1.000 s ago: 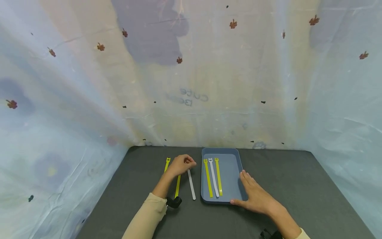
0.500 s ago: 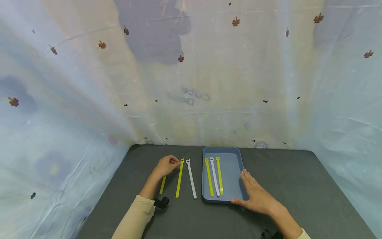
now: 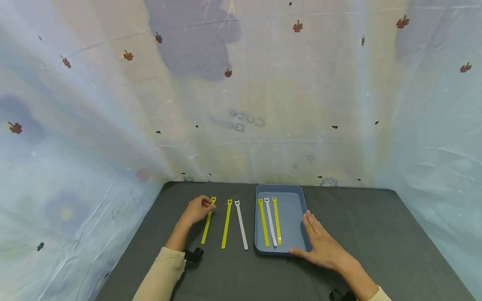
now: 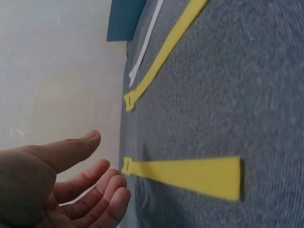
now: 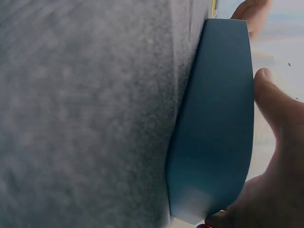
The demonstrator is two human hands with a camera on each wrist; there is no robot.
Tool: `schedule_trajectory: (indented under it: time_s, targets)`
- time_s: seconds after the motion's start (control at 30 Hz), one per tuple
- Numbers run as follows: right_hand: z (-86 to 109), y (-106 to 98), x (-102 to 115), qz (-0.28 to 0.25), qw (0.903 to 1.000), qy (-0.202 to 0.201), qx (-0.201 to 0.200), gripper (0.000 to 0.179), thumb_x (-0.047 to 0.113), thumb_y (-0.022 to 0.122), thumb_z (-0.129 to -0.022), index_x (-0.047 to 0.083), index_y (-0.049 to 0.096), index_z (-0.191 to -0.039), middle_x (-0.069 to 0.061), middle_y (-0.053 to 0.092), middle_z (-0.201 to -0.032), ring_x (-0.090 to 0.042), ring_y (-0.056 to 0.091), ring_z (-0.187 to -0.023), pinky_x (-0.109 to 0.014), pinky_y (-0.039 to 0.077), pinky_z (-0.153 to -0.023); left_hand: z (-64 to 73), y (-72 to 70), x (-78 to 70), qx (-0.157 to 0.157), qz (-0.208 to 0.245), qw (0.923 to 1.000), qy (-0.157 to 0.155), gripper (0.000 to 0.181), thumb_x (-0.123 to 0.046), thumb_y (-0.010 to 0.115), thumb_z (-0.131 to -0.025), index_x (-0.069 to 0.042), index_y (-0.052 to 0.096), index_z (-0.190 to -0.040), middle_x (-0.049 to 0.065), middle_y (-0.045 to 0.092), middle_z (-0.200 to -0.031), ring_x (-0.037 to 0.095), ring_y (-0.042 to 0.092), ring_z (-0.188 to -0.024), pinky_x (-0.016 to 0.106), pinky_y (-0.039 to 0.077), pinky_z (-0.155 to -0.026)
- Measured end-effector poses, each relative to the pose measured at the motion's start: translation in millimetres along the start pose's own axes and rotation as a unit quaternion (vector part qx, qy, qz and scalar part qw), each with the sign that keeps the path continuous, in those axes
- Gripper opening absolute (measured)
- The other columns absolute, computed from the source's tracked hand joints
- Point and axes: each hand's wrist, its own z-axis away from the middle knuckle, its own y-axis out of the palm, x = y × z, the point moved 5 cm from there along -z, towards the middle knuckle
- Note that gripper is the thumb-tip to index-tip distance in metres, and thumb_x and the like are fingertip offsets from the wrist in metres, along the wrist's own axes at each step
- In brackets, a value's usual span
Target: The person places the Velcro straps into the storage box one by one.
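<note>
My left hand (image 3: 196,210) hovers by the slotted head of the leftmost yellow cable tie (image 3: 206,225), a flat strap type. Its fingers are loosely bent, and the left wrist view shows nothing between thumb and fingers. To the right lie another yellow cable tie (image 3: 227,223) and a white cable tie (image 3: 241,225). A blue-grey tray (image 3: 293,221) holds two yellow ties and one white tie (image 3: 270,225), side by side in its left half. With fingers extended, my right hand (image 3: 324,246) rests on the tray's right and near rim; the right wrist view shows the tray's outer wall (image 5: 213,114).
A dark grey cloth surface (image 3: 233,276) lies under everything. Behind and to both sides hangs a pale printed curtain (image 3: 278,154), meeting the surface's far edge. Each wrist carries a black strap-on camera (image 3: 193,255).
My left hand has moved leftward from the white tie, past the middle yellow tie, to the leftmost yellow tie, uncovering the ties it passed. The right hand stays on the tray.
</note>
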Motion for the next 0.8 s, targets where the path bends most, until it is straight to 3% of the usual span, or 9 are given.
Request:
schedule_trajectory:
  time_s: [0.33, 0.8]
  targets:
    - [0.0, 6, -5, -0.007, 0.9999, 0.005, 0.010, 0.127, 0.077, 0.067, -0.092, -0.008, 0.011, -0.168, -0.028, 0.001, -0.177, -0.050, 0.007, -0.163, -0.069, 0.021, -0.127, -4.7, -0.3, 12.8, 0.028, -0.009, 0.9994, -0.021, 0.032, -0.019, 0.079, -0.101, 0.002, 0.067, -0.122, 0.014, 0.069, -0.108, 0.027, 0.068, -0.094, 0.046, 0.059, -0.083]
    - [-1.9, 8, -9, -0.012, 0.9997, 0.011, 0.015, 0.130, 0.079, 0.067, -0.091, -0.007, 0.008, -0.168, -0.026, -0.001, -0.178, -0.049, 0.006, -0.163, -0.069, 0.020, -0.127, -7.8, 2.6, 14.2, 0.041, -0.001, 0.9974, -0.060, 0.037, -0.008, 0.085, -0.093, 0.003, 0.067, -0.123, 0.016, 0.068, -0.111, 0.029, 0.066, -0.098, 0.047, 0.056, -0.087]
